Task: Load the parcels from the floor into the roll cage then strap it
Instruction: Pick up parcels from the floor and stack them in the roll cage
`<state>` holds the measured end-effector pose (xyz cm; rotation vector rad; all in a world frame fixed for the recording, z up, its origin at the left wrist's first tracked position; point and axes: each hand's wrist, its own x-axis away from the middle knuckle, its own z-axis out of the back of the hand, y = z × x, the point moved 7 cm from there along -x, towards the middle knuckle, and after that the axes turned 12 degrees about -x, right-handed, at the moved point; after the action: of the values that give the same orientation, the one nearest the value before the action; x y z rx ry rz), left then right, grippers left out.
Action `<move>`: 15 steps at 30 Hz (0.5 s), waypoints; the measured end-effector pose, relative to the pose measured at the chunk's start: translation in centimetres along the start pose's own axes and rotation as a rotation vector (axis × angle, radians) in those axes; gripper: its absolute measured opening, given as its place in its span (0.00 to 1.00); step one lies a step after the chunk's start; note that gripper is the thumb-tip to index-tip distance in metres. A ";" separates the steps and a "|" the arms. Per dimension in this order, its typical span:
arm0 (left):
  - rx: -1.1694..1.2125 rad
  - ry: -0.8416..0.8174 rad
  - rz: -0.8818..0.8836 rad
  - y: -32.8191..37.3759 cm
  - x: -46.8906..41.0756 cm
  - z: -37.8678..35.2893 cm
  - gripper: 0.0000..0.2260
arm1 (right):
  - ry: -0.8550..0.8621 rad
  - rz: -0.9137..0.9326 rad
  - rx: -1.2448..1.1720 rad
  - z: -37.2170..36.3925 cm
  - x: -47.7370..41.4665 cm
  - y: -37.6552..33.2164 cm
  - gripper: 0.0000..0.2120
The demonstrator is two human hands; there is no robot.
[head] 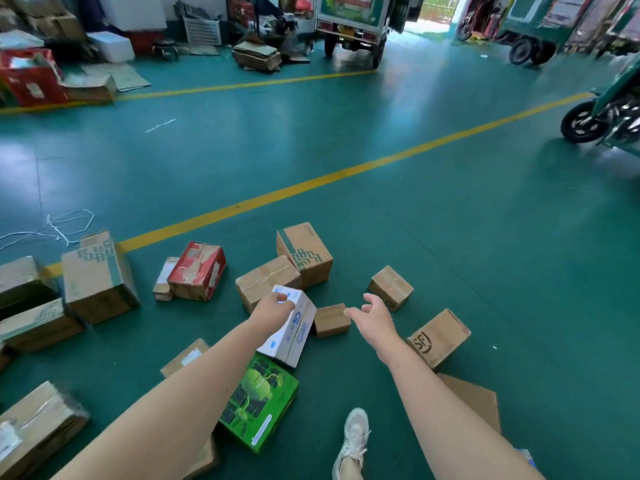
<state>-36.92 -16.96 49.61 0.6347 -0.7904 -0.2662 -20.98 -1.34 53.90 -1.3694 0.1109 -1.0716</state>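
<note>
While both bare arms reach up from the bottom edge of the frame, a scatter of parcels lies on a glossy green floor (433, 237) across the lower half of the picture. The left hand (273, 306), just left of centre, rests on the upper end of a white box (294, 329) with blue print, its fingers curled over that end and holding it. The white box lies tilted, its lower end against a bright green box (258, 403) below it. The right hand (372, 315), just right of centre, holds nothing: its fingers are spread and relaxed, with the thumb pointing toward a small brown box (331, 320) just beside it.

Behind the white box sit a taped brown box (266, 282) and a taller carton with green print (304, 252), the two touching. A red box (197, 270) lies further left, and a large carton (98, 278) stands near the left edge. To the right are a plain brown cube (390, 287) and a tilted box with a dark logo (438, 336).

A yellow line (346, 174) runs diagonally across the floor (from middle left to upper right). A pale shoe (353, 441) shows at bottom centre. Loose white string (52, 226) trails at the left edge. A cargo tricycle (353, 22) is parked at top centre.
</note>
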 end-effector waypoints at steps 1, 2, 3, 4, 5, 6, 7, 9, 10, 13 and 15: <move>0.014 0.002 0.019 1.1 -1.3 -0.2 0.21 | -0.014 -0.001 0.018 0.7 -1.8 -0.9 0.33; 0.034 0.003 0.048 2.3 -2.7 -0.5 0.20 | -0.033 -0.006 0.037 1.5 -3.9 -1.9 0.33; 0.052 0.011 0.071 3.6 -3.9 -0.9 0.20 | -0.054 -0.012 0.055 2.5 -6.0 -2.9 0.33; 0.077 0.024 0.088 5.0 -5.1 -1.3 0.20 | -0.072 -0.016 0.071 3.5 -8.0 -4.0 0.33; 0.095 0.038 0.100 6.3 -6.4 -1.6 0.20 | -0.088 -0.016 0.089 4.5 -10.0 -5.1 0.33; 0.115 0.052 0.110 7.6 -7.7 -2.0 0.20 | -0.102 -0.008 0.107 5.4 -12.3 -6.2 0.33; 0.131 0.066 0.115 8.9 -8.8 -2.1 0.19 | -0.113 0.000 0.121 6.2 -14.4 -7.4 0.33; 0.159 0.076 0.137 10.9 -11.0 -2.6 0.19 | -0.136 0.003 0.165 7.3 -18.3 -9.5 0.32; 0.170 0.072 0.153 11.6 -12.2 -2.9 0.19 | -0.144 0.006 0.195 7.6 -20.1 -10.5 0.31; 0.191 0.085 0.193 13.5 -16.1 -2.3 0.14 | -0.200 -0.007 0.229 6.6 -25.3 -13.1 0.31; 0.184 0.105 0.223 14.7 -19.5 -1.6 0.04 | -0.242 -0.017 0.243 5.5 -29.0 -14.4 0.32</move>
<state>-49.16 4.00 46.62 0.7206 -0.7828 0.0442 -41.41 24.37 52.63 -1.2685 -0.2031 -0.8935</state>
